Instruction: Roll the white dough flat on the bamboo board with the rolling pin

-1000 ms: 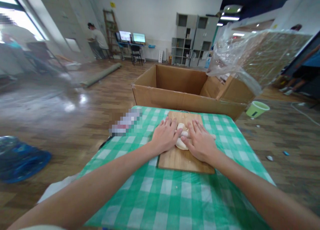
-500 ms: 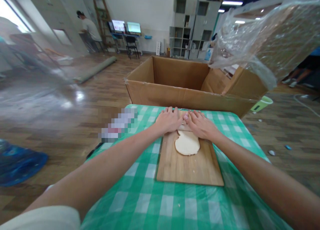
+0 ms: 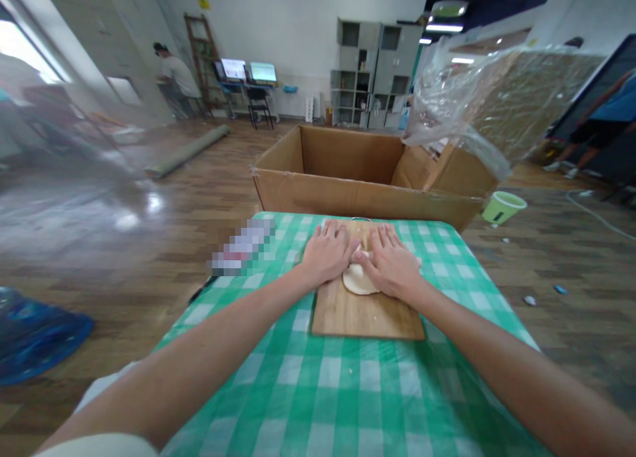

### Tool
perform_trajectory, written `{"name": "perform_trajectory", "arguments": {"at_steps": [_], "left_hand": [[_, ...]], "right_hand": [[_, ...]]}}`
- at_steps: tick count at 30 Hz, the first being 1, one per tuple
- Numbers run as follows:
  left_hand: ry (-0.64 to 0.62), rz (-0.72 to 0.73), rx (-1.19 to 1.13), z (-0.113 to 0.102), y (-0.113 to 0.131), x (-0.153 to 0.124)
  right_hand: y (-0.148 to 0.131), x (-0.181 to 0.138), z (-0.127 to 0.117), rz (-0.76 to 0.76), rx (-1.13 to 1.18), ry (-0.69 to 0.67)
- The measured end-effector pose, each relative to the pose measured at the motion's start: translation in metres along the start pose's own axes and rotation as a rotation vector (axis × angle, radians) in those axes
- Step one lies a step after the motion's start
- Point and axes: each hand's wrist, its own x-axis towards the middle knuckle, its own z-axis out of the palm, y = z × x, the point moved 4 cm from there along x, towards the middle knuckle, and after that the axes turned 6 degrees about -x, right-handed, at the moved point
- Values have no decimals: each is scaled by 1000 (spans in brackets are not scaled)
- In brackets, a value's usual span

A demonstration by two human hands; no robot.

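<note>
My left hand [image 3: 328, 253] lies flat with its fingers stretched forward over the far part of a wooden cutting board [image 3: 365, 321]. Beside it, my right hand [image 3: 392, 261] rests palm down, fingers also straight, and the two thumbs come close together. Under the palms is a pale rod that looks like a rolling pin [image 3: 368, 253], nearly all hidden by the hands. A thin, flat, rounded piece of cream-coloured dough [image 3: 358, 281] lies on the board, partly covered by the hands.
A green-and-white checked cloth [image 3: 328, 397] covers the table. Beyond it stands a large open cardboard box [image 3: 348, 189], with plastic wrap [image 3: 447, 99] at its right. A light green bin [image 3: 504, 208] stands on the floor. A pixelated item [image 3: 243, 248] lies at the table's left edge.
Both hands have moved toward me over the dough and now hide more of it. The head view has tilted up slightly and turned a little to the right.
</note>
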Motion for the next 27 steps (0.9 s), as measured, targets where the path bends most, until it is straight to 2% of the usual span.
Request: {"name": "perform_trajectory", "arguments": {"at_steps": [4,7,11,14,19,22,27], "left_hand": [[-16,26,-59,-8,6,-25],[8,43,-80,-14,10,-43],[-4,66,-67,-21,14,-51],[-26,71,-58,-21,14,-41],[-74,37,-70,-13,10,-7],[-131,23,-110,-6,5,15],[-196,-13,-143,5,-8,45]], "right_hand": [[-17,-32,-6,-56,13,10],[-27,-53,-10,-38,18,24],[-28,-61,-13,-24,48,24],[-16,-47,-10,-16,93,-39],[19,1,7,30,121,-173],[33,32,19,-97,88,-203],[54,66,39,-81,117,-248]]}}
